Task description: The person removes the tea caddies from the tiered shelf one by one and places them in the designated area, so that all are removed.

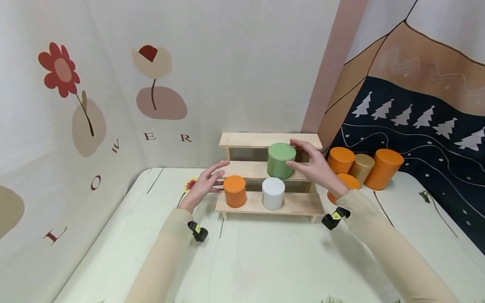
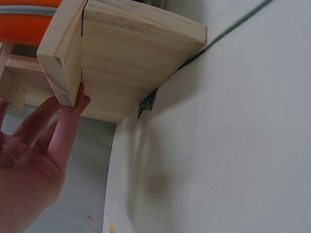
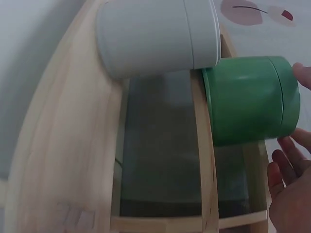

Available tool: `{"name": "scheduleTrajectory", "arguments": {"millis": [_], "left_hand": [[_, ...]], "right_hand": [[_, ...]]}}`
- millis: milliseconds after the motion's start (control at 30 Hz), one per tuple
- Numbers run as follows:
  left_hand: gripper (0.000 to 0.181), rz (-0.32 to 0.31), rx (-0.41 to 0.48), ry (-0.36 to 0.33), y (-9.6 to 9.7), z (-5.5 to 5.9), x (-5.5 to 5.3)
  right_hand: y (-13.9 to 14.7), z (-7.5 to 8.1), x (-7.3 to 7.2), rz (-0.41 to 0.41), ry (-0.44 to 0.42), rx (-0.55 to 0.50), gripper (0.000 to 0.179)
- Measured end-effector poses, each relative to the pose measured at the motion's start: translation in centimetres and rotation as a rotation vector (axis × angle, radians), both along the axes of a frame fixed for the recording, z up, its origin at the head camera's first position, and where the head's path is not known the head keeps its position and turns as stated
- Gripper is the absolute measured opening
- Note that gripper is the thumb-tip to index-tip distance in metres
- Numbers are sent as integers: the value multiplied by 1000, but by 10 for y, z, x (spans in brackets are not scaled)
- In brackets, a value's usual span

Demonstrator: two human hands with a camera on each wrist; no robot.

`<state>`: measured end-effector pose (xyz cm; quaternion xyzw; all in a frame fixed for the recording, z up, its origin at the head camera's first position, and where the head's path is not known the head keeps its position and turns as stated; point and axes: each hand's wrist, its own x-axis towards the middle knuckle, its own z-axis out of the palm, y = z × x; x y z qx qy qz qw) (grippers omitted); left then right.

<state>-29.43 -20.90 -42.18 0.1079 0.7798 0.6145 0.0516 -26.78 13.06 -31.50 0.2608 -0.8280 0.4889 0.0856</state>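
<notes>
A three-tier wooden shelf (image 1: 293, 204) stands against the back backdrop. On its middle tier is a green canister (image 1: 279, 162); my right hand (image 1: 313, 167) holds it at the lid, thumb at the front right, a finger at the back. In the right wrist view, fingertips meet the lid of the green canister (image 3: 248, 102) on two opposite sides. An orange canister (image 1: 235, 192) and a white canister (image 1: 273, 193) stand on the lowest tier. My left hand (image 1: 204, 185) is at the shelf's left end; in the left wrist view, its extended fingers touch the shelf's board end (image 2: 63, 63).
Right of the shelf stand several more canisters: an orange one (image 1: 341, 160), a tan one (image 1: 362, 168) and a taller orange one (image 1: 384, 168). Another orange canister (image 1: 348, 182) is partly hidden by my right wrist. A pale cloth (image 1: 257, 261) covers the table; printed backdrops rise behind.
</notes>
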Motion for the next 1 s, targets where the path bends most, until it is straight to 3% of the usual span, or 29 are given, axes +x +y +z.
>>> {"name": "scheduleTrajectory", "arguments": {"millis": [167,400,600,1000], "left_hand": [[49,-7,-12,17,1,0,-1],[46,4,-7,-6,2,1,-2],[45,18,7,0,0,0,0],[47,7,-10,7,0,0,1]], "right_hand": [[-4,-7,-14,20,-52,-12,64],[-2,-31,-42,-14,-4,64,71],[-5,-32,-43,-21,17,73,72],[3,-31,-36,-27,-22,30,73]]}}
